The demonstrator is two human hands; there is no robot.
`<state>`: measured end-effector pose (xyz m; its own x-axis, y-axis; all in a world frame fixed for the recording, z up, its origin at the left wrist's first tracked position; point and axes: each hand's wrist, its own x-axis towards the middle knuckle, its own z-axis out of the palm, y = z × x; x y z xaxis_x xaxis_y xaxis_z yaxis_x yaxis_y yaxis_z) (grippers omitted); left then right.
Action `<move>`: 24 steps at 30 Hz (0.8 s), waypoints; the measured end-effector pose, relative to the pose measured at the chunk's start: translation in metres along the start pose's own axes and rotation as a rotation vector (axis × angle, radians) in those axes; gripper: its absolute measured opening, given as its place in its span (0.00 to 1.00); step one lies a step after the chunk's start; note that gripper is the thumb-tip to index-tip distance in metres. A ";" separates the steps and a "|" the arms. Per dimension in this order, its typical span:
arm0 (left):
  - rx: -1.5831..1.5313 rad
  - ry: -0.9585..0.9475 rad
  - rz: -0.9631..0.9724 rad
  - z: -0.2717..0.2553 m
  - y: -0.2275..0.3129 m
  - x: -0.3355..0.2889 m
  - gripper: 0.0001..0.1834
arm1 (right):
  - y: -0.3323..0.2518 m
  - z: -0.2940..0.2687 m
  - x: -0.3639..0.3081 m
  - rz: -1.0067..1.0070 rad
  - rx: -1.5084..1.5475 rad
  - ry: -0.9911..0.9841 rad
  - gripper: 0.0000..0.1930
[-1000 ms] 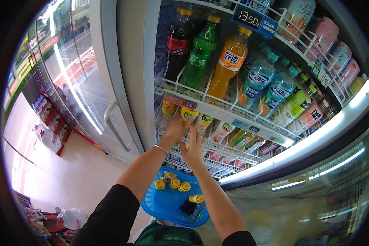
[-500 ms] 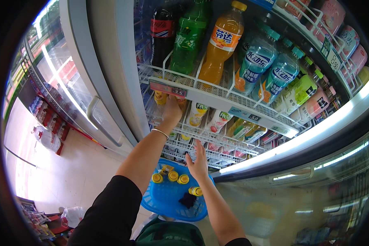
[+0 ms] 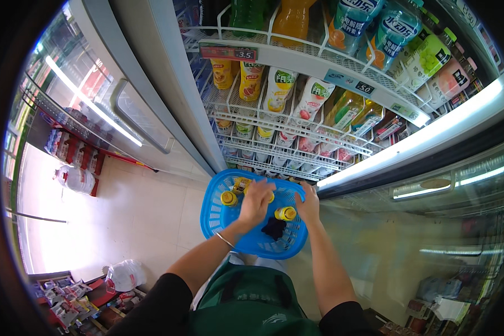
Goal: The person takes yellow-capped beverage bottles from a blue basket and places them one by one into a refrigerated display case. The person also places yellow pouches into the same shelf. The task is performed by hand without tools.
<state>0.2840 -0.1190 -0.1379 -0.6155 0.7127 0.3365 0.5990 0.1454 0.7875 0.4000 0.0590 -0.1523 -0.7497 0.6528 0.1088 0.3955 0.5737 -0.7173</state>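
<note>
A blue plastic basket (image 3: 211, 215) sits low in front of my body. Inside it are several yellow-capped bottles, among them one at the left (image 3: 228, 198) and one tipped over at the right (image 3: 285, 213). A dark crumpled item (image 3: 274, 228), perhaps cloth, lies below the tipped bottle. My left hand (image 3: 255, 206), with a bangle at the wrist, hovers over the bottles; its slightly blurred fingers look stretched out and I see nothing in them. My right hand (image 3: 308, 206) grips the basket's far right rim, thumb inside.
Ahead stands an open drinks cooler with white wire shelves (image 3: 297, 120) of bottles and cartons. Its glass door with a handle (image 3: 134, 120) is at the left, another glass panel (image 3: 431, 224) at the right. Wrapped bundles (image 3: 75, 179) stand on the floor at left.
My left hand has come down from the middle shelf to above the basket. My right hand has moved from in front of the shelves onto the basket rim. The view has tilted lower.
</note>
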 end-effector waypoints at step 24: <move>-0.359 -0.355 -0.685 -0.011 0.000 -0.042 0.20 | -0.071 -0.068 -0.016 -0.245 -0.076 -0.206 0.21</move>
<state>0.3043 -0.1564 -0.1461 -0.5501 0.7281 -0.4089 -0.0829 0.4396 0.8944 0.4197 0.0411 -0.0560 -0.9159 0.3815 0.1248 0.2229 0.7419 -0.6324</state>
